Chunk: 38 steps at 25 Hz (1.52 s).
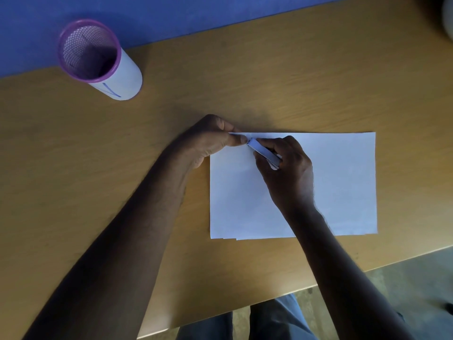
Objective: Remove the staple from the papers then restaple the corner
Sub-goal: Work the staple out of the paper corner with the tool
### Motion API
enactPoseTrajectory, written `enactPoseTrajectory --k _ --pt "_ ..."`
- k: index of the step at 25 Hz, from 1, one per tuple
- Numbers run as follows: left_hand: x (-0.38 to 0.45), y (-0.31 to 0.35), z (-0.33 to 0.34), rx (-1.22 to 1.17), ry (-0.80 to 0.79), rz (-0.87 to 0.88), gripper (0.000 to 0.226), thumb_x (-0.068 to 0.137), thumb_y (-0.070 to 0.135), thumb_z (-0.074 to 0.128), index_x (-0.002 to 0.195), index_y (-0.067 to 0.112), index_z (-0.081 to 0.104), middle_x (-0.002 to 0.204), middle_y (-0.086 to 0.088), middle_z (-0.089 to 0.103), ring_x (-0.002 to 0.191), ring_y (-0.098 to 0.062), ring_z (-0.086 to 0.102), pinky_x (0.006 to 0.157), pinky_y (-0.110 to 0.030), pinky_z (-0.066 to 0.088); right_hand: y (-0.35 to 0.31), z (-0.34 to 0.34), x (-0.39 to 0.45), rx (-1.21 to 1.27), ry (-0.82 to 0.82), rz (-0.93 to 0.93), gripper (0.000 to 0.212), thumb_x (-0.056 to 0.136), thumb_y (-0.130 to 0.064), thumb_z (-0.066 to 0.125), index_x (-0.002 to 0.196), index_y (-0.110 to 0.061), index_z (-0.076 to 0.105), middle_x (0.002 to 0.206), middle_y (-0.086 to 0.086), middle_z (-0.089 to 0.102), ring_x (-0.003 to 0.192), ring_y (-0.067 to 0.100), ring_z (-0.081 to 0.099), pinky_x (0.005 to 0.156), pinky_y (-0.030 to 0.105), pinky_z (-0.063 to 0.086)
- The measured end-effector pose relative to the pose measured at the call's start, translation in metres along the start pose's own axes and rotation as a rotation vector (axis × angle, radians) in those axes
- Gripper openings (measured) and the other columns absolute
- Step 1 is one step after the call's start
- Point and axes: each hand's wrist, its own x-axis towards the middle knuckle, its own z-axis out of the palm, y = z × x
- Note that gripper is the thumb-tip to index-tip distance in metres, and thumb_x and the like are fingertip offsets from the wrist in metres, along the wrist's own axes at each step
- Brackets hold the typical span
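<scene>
A stack of white papers lies flat on the wooden table, its sheets slightly fanned at the near edge. My left hand pinches the far left corner of the papers between thumb and fingers. My right hand grips a small light-coloured stapler, whose front end points at that same corner, right beside my left fingertips. The staple itself is hidden by my fingers.
A purple-rimmed mesh pen holder with a white wrap stands at the far left of the table. A blue surface runs behind the table. The table's near edge falls away at the lower right, above my legs.
</scene>
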Motion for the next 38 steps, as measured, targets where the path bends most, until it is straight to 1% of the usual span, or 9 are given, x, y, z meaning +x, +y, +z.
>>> enactPoseTrajectory --k 13,18,20,23,27,30,33,35,38 --pt "0.0 0.003 0.002 -0.014 0.01 -0.021 0.027 0.086 0.019 0.08 0.111 0.012 0.077 0.091 0.016 0.069 0.09 0.001 0.06 0.069 -0.012 0.041 0.007 0.004 0.003 0.003 -0.034 -0.054 0.031 0.092 -0.01 0.075 0.122 -0.016 0.076 0.101 0.004 0.069 0.085 0.018 0.067 0.072 0.022 0.05" --pt "-0.002 0.004 0.001 -0.018 0.003 -0.035 0.021 0.086 0.019 0.08 0.106 0.018 0.077 0.087 0.021 0.069 0.089 0.003 0.06 0.069 -0.013 0.041 0.011 0.005 0.007 0.024 -0.04 -0.036 0.026 0.093 -0.017 0.076 0.119 -0.021 0.075 0.097 -0.008 0.064 0.079 0.005 0.059 0.07 0.006 0.04" --pt "-0.002 0.004 0.001 -0.037 0.0 -0.037 0.024 0.086 0.018 0.08 0.109 0.019 0.076 0.093 0.02 0.07 0.093 0.001 0.06 0.073 -0.013 0.042 0.014 0.004 0.01 0.074 -0.061 -0.014 0.024 0.092 -0.021 0.077 0.116 -0.021 0.075 0.096 -0.009 0.066 0.08 0.003 0.061 0.071 0.003 0.042" --pt "-0.002 0.004 0.0 -0.045 0.005 -0.035 0.038 0.083 0.016 0.083 0.12 0.015 0.075 0.121 0.008 0.072 0.11 -0.01 0.061 0.083 -0.018 0.043 0.019 0.002 0.016 0.193 -0.118 0.096 0.024 0.09 -0.024 0.079 0.114 -0.021 0.076 0.098 -0.011 0.071 0.09 0.001 0.068 0.078 0.006 0.048" --pt "-0.002 0.003 0.0 -0.034 0.005 -0.027 0.044 0.078 0.013 0.086 0.12 0.01 0.074 0.126 0.005 0.07 0.101 -0.005 0.059 0.076 -0.012 0.042 0.019 0.0 0.021 0.292 -0.167 0.213 0.023 0.089 -0.026 0.079 0.112 -0.025 0.078 0.101 -0.015 0.077 0.092 -0.007 0.07 0.079 0.007 0.048" --pt "-0.002 0.002 0.0 -0.037 0.001 -0.019 0.049 0.078 0.014 0.087 0.125 0.01 0.072 0.131 0.005 0.069 0.102 -0.002 0.059 0.074 -0.009 0.041 0.018 -0.004 0.026 0.392 -0.239 0.289 0.019 0.09 -0.028 0.077 0.108 -0.028 0.081 0.09 -0.02 0.078 0.083 -0.006 0.071 0.075 0.01 0.05" --pt "-0.002 0.0 0.0 -0.022 -0.003 -0.017 0.045 0.078 0.017 0.088 0.12 0.014 0.073 0.118 0.014 0.068 0.094 0.006 0.059 0.069 -0.008 0.041 0.017 -0.008 0.031 0.486 -0.286 0.376 0.014 0.09 -0.03 0.079 0.103 -0.03 0.082 0.078 -0.016 0.077 0.066 0.001 0.066 0.06 0.012 0.047" --pt "-0.002 -0.002 -0.002 -0.007 -0.001 -0.026 0.028 0.078 0.02 0.088 0.103 0.019 0.078 0.104 0.017 0.074 0.086 0.0 0.069 0.067 -0.012 0.046 0.016 -0.011 0.036 0.589 -0.244 0.439 0.012 0.09 -0.034 0.08 0.099 -0.026 0.083 0.07 -0.012 0.072 0.061 0.005 0.06 0.053 0.017 0.043" --pt "-0.003 -0.002 -0.003 -0.015 -0.014 -0.012 0.022 0.079 0.021 0.087 0.099 0.021 0.08 0.094 0.019 0.076 0.088 0.003 0.069 0.07 -0.012 0.048 0.02 -0.013 0.039 0.546 -0.256 0.387 0.011 0.093 -0.027 0.077 0.102 -0.023 0.082 0.073 -0.017 0.073 0.062 0.001 0.061 0.055 0.015 0.045"
